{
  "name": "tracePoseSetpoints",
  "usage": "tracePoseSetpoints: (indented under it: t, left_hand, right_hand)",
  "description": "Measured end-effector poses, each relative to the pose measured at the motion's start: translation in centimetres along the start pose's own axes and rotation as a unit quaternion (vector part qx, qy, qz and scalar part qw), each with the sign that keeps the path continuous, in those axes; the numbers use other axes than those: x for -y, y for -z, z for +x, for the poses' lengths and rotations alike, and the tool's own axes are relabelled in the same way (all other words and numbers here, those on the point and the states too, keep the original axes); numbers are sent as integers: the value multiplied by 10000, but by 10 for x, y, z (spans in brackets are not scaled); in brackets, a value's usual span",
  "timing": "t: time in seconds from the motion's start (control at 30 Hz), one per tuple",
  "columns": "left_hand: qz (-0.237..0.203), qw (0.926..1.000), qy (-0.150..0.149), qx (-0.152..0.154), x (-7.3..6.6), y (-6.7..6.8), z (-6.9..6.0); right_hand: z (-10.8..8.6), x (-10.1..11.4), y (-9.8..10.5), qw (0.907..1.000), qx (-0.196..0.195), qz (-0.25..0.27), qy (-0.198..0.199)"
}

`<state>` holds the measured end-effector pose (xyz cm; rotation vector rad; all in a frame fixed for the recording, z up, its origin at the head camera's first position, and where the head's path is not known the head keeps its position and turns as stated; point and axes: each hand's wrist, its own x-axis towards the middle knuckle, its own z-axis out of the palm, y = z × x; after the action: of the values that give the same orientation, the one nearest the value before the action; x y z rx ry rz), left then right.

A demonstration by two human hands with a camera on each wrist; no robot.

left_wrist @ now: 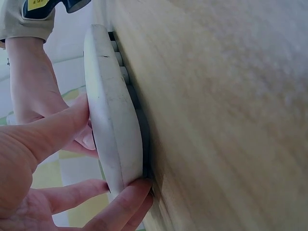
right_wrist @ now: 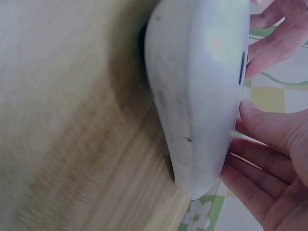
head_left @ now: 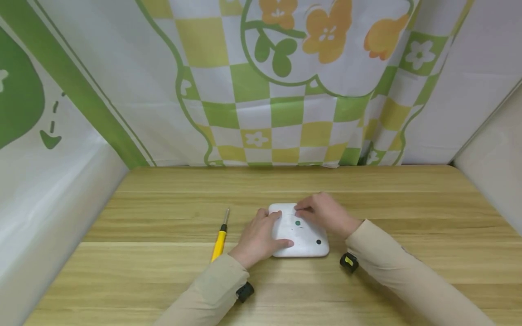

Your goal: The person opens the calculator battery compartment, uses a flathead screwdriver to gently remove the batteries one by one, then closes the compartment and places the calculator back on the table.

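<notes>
A white, rounded plastic device (head_left: 303,246) lies on the table with a green spot and a dark round spot on its upper face. Grey, key-like bumps (left_wrist: 124,73) show along its underside in the left wrist view. My left hand (head_left: 258,237) grips it from the left, thumb on the upper face and fingers around the edge. At the far right part of the device, my right hand (head_left: 324,213) touches the upper face, thumb and forefinger close together. Whether anything small is between those fingertips is hidden.
Left of the device lies a yellow-handled screwdriver (head_left: 219,244), its shaft pointing to the back. The wooden table (head_left: 163,217) ends at a patterned curtain (head_left: 285,113). White sheeting (head_left: 61,190) stands along the left side.
</notes>
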<state>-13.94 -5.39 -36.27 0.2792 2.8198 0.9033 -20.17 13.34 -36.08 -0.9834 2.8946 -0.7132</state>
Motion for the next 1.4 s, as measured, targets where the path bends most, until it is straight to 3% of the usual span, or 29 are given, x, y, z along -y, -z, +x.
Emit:
tracePoseSetpoints:
  t: [0.4, 0.67, 0.97, 1.4]
  left_hand:
    - [-16, 10000, 12, 10, 0, 0, 0]
    - [60, 10000, -53, 41, 0, 0, 1]
    - [28, 9999, 29, 112, -1, 0, 1]
    - [56, 9999, 78, 136, 0, 0, 1]
  right_hand:
    - [7, 1, 5, 9983, 314, -253, 418]
    - [9, 3, 4, 9814, 657, -1313, 1235]
    - [7, 9, 3, 9689, 1024, -1950, 1131]
    - [9, 9, 6, 9690, 1012, -1806, 1352]
